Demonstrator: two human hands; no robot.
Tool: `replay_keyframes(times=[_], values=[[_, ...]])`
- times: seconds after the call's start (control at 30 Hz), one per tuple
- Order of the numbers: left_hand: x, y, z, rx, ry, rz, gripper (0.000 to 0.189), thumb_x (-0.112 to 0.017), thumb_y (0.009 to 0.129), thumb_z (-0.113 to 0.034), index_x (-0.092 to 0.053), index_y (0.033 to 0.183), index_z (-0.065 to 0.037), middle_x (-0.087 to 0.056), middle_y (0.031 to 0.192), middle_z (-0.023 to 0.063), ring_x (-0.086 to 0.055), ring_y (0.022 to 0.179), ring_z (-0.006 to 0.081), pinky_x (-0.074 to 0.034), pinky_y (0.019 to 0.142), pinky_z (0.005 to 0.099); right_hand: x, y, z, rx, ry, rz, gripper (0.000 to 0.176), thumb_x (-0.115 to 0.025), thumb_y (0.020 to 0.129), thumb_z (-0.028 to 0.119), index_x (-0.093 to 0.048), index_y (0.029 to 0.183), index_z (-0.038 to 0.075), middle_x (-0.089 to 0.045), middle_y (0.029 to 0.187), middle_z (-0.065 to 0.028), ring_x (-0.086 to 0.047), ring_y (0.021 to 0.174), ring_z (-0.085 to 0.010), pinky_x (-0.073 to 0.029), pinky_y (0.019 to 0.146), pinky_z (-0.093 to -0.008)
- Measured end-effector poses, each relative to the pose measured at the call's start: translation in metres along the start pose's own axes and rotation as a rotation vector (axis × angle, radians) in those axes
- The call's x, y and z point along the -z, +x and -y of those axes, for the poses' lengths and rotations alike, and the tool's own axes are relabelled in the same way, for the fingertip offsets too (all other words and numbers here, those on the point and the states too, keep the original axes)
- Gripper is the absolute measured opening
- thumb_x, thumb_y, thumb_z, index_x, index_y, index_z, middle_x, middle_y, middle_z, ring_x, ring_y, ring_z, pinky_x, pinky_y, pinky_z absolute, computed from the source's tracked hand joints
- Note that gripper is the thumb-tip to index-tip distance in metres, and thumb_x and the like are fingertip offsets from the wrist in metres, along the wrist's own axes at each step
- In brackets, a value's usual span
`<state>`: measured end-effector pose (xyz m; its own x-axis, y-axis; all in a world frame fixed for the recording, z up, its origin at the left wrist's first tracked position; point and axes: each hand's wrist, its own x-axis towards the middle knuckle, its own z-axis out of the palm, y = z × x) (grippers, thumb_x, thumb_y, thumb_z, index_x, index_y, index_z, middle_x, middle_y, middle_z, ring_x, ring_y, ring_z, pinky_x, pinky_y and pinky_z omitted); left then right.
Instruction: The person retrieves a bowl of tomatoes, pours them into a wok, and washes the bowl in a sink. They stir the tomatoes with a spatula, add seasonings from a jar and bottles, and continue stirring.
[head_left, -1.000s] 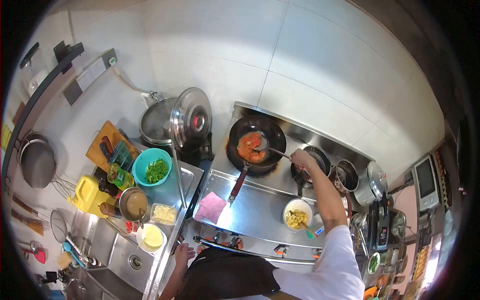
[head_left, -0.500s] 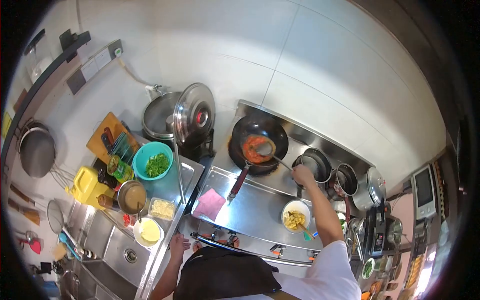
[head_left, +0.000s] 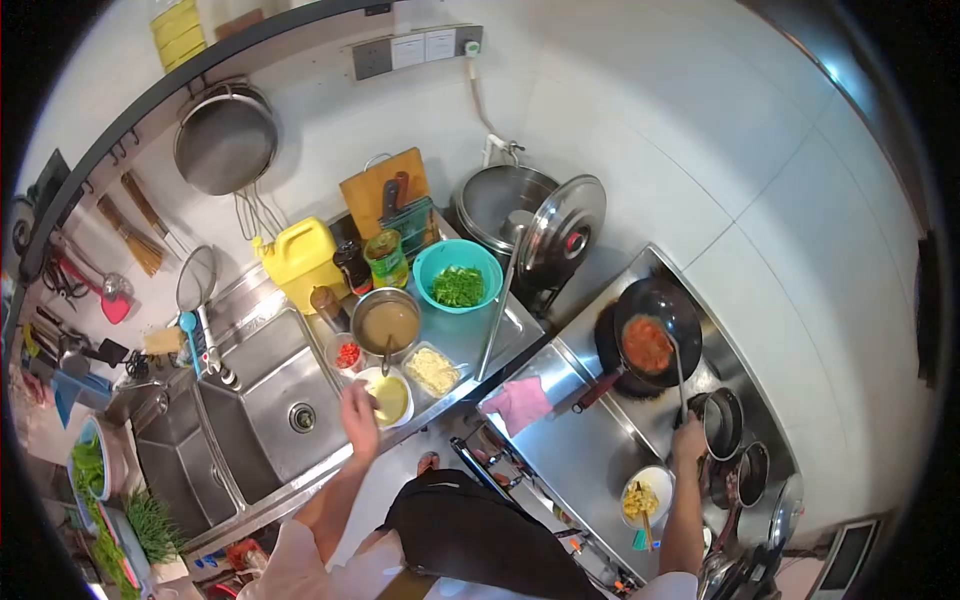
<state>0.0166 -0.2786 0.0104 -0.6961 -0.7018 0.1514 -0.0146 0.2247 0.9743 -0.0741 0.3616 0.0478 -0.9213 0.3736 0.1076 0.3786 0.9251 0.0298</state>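
Observation:
My right hand (head_left: 688, 440) grips the handle of a long metal ladle (head_left: 681, 372), whose head rests in the black wok (head_left: 672, 300). Red, saucy food (head_left: 647, 345) fills the wok's bottom, partly covering the ladle head. Over the counter edge, my left hand (head_left: 360, 418) is at the left rim of a white bowl (head_left: 402, 412) of yellow liquid, fingers stretched out. Around that bowl are a small cup of chopped red pieces (head_left: 347, 356), a metal pot of brownish liquid (head_left: 388, 322) and a clear tub of pale minced food (head_left: 433, 371).
A white bowl of cooked yellow pieces (head_left: 647, 494) stands right of a pink cloth (head_left: 518, 403). Small pots (head_left: 721, 424) line the stove's right. A turquoise bowl of greens (head_left: 458, 276), yellow jug (head_left: 302, 262) and sink (head_left: 262, 420) lie left.
The view has swung left. My left hand has risen from beside the counter to the white bowl of yellow liquid. My right hand still holds the ladle, its head shifted within the wok.

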Motion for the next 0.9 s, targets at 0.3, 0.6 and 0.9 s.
replay_keyframes(times=[0.3,0.6,0.9], values=[[0.025,0.195,0.130,-0.050,0.383,-0.178,0.040,-0.075,0.082,-0.019,-0.055,0.112,-0.002,-0.061,0.098,0.0117,-0.058,0.090,0.0209,-0.048,0.083,0.0344,0.012,-0.033,0.018,-0.094,0.248,0.195,0.035,-0.056,0.080,0.011,-0.064,0.114,0.008,-0.066,0.100,-0.0270,-0.063,0.096,-0.0433,-0.050,0.086,-0.0484],[-0.006,0.248,0.143,-0.147,0.025,-0.005,0.065,-0.076,0.082,-0.027,-0.047,0.132,0.000,-0.056,0.129,0.0157,-0.054,0.115,0.0265,-0.041,0.100,0.0377,0.002,-0.036,0.059,-0.387,0.197,0.170,0.024,-0.059,0.079,0.016,-0.067,0.100,0.007,-0.067,0.100,-0.0230,-0.064,0.097,-0.0395,-0.052,0.082,-0.0484],[0.020,0.181,-0.010,-0.324,0.222,-0.048,0.068,-0.072,0.085,-0.025,-0.039,0.138,0.003,-0.050,0.134,0.0198,-0.051,0.120,0.0285,-0.038,0.104,0.0388,-0.028,-0.012,0.036,-0.227,0.390,0.229,0.025,-0.059,0.083,0.017,-0.065,0.106,0.009,-0.069,0.098,-0.0196,-0.065,0.096,-0.0377,-0.052,0.081,-0.0490]])
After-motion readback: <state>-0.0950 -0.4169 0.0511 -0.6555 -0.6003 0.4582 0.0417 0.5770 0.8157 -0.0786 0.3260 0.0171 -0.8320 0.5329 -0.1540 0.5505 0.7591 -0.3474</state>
